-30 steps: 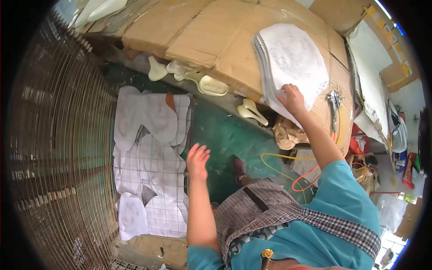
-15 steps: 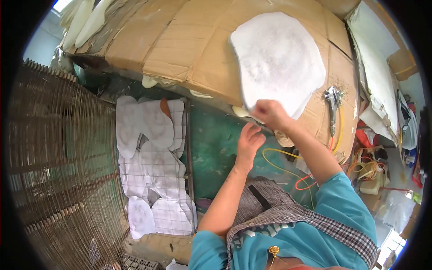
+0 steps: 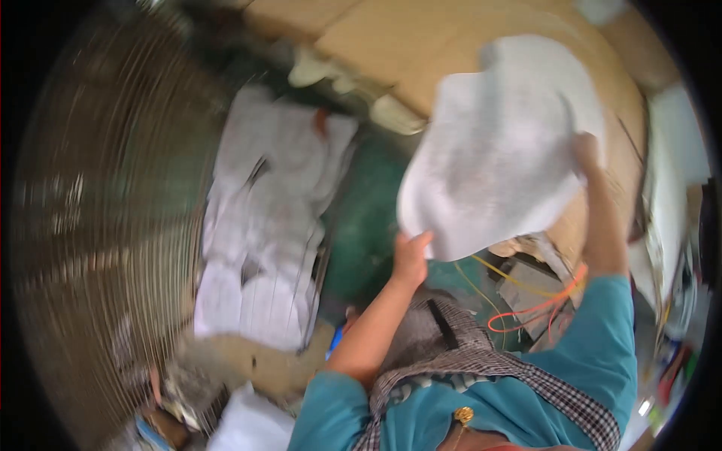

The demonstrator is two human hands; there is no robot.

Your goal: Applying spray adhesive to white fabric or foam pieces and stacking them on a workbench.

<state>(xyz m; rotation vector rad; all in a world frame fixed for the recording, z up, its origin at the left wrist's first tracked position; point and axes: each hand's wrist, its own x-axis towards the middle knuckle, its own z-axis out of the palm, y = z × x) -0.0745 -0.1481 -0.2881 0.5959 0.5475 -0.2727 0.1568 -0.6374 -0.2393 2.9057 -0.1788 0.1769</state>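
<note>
A large white sheet (image 3: 504, 150) with rounded edges and grey smudges hangs lifted and bent between my hands, over the cardboard-covered table. My left hand (image 3: 412, 255) pinches its lower left corner, thumb on top. At the sheet's right edge my right hand (image 3: 587, 154) is closed on it, blurred by motion, its fingers partly hidden. To the left, several similar white pieces (image 3: 263, 195) lie on a wire rack (image 3: 320, 278).
The cardboard-covered table (image 3: 376, 45) fills the far side, with pale pieces (image 3: 395, 114) sticking out at its edge. Tall wire racks (image 3: 113, 203) stand at the left. Orange and yellow hoses (image 3: 519, 319) loop at the right, above the green floor (image 3: 365, 225).
The white sheet has come up off the table, held in both hands. My right hand moved right and away along its edge. The view has turned, and the spray gun no longer shows.
</note>
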